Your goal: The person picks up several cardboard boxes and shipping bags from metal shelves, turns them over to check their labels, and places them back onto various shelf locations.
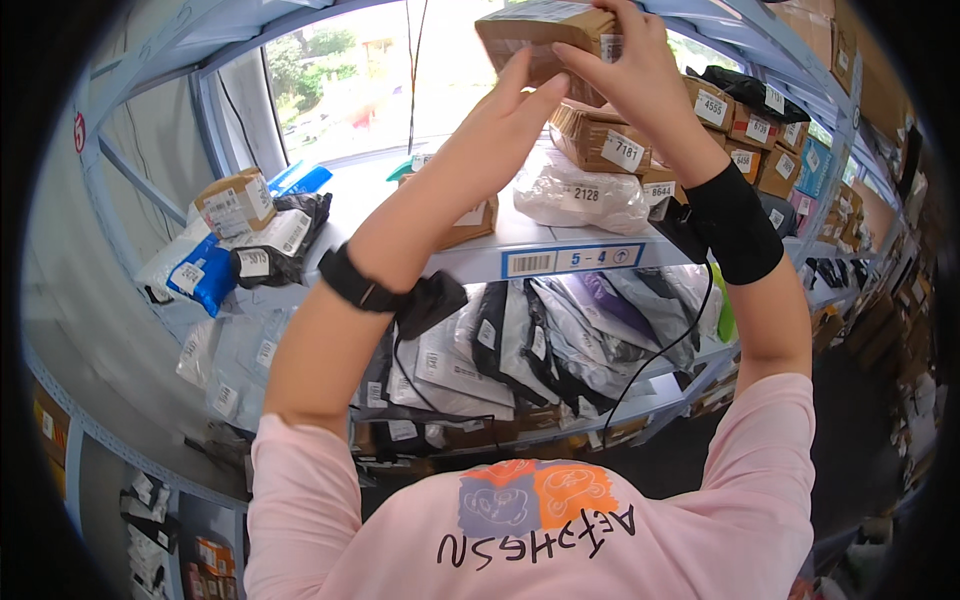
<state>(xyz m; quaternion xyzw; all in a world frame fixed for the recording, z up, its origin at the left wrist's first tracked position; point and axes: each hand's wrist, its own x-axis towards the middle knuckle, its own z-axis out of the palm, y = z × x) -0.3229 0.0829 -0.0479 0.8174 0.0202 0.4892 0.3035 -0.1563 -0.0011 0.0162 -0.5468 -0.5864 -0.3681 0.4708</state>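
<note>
A brown cardboard box (530,30) is raised above the shelf, in front of the bright window. My right hand (635,65) grips its right end, thumb on the near face and fingers over the upper edge. From the lower left, my left hand (510,115) presses its fingers and thumb against the underside and near face; some fingers are hidden. Just below stands another cardboard box (600,140) with a white label. A parcel in clear white wrap (580,195) lies in front of that one. Behind my left forearm, a further carton (470,225) is partly covered.
The shelf edge (480,268) carries a blue-and-white label. To the left are a small carton (235,203) and a blue bag (205,280). Stacked cartons (760,130) fill the right. Flat mailing bags (500,340) pack the lower shelf. Black cables hang from my wrist straps.
</note>
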